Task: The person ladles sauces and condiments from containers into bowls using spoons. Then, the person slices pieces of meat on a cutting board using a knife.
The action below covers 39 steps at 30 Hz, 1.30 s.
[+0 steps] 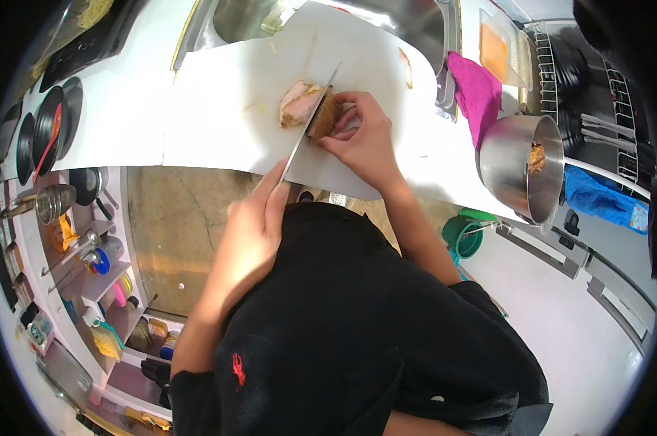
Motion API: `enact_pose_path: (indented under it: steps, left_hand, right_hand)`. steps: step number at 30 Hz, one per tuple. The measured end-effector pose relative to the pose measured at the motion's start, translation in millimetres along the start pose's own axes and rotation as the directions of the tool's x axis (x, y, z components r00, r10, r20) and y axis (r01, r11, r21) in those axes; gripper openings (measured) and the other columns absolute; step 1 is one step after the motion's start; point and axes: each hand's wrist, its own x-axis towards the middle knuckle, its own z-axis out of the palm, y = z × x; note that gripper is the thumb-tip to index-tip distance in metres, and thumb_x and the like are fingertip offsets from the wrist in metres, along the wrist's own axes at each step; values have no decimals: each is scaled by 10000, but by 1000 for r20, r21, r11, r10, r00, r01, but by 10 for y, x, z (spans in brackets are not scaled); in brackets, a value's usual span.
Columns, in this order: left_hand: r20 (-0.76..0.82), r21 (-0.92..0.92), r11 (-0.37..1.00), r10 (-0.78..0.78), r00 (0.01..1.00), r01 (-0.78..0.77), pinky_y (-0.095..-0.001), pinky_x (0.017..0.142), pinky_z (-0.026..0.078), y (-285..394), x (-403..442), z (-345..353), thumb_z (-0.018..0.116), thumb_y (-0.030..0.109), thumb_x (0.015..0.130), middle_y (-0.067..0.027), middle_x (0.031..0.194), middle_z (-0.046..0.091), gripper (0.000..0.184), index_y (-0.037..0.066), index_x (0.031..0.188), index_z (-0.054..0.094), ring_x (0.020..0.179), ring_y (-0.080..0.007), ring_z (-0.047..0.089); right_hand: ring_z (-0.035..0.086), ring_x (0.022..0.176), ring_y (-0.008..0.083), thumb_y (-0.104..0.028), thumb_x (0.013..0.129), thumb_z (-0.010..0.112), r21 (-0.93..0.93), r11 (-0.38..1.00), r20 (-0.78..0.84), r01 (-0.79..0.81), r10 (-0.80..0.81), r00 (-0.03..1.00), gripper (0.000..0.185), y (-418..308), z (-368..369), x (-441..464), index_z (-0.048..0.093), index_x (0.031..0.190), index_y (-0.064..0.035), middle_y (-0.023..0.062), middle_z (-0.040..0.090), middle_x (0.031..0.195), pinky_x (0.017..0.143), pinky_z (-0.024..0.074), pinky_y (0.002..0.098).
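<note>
My left hand (259, 211) is closed around the handle of a knife (295, 154), whose long blade slants up and away across the white cutting board (219, 102). Browned on its outside, a piece of cooked meat (326, 115) lies just right of the blade. The fingers of my right hand (365, 138) are curled against it, gripping it from the right. On the blade's left side rests a pale cut portion of meat (298, 104). Whether the blade is inside the meat is hard to tell. A thin scrap (405, 69) lies farther right on the board.
Behind the board is a steel sink (252, 18). To the right stand a metal pot (506, 163) with brown food inside, a magenta cloth (477, 91) and a wire dish rack (546, 65). Black pans (49, 131) sit at left, above shelves (103, 280).
</note>
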Motion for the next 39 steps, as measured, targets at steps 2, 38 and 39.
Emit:
enact_pose_path:
  steps: [2, 38, 39]
  left_hand:
    - [29, 40, 998, -58, 998, 57, -379, 717, 496, -70, -130, -60, 441, 207, 1010, -306, 799, 582, 381, 35, 1343, 512, 689, -358, 647]
    - [-109, 124, 974, 204, 973, -190, -418, 629, 490, -23, -421, 89, 532, 174, 983, -252, 705, 580, 422, 98, 1394, 475, 688, -416, 626]
    - [-103, 124, 973, 205, 973, -192, -418, 630, 491, -20, -420, 83, 532, 174, 983, -253, 709, 583, 422, 95, 1394, 474, 694, -416, 629]
  right_hand:
    - [605, 826, 134, 43, 633, 776, 18, 1000, -19, 16, -15, 1000, 571, 27, 11, -1, 556, 1160, 27, 90, 595, 1004, 684, 583, 258]
    - [604, 729, 185, -80, 543, 890, -7, 994, -99, 109, -109, 989, 598, 228, 70, 20, 589, 1057, -24, 79, 587, 951, 662, 530, 309]
    - [605, 730, 185, -76, 543, 887, 5, 993, -97, 114, -113, 989, 595, 239, 71, 23, 588, 1055, -24, 79, 586, 949, 663, 531, 308]
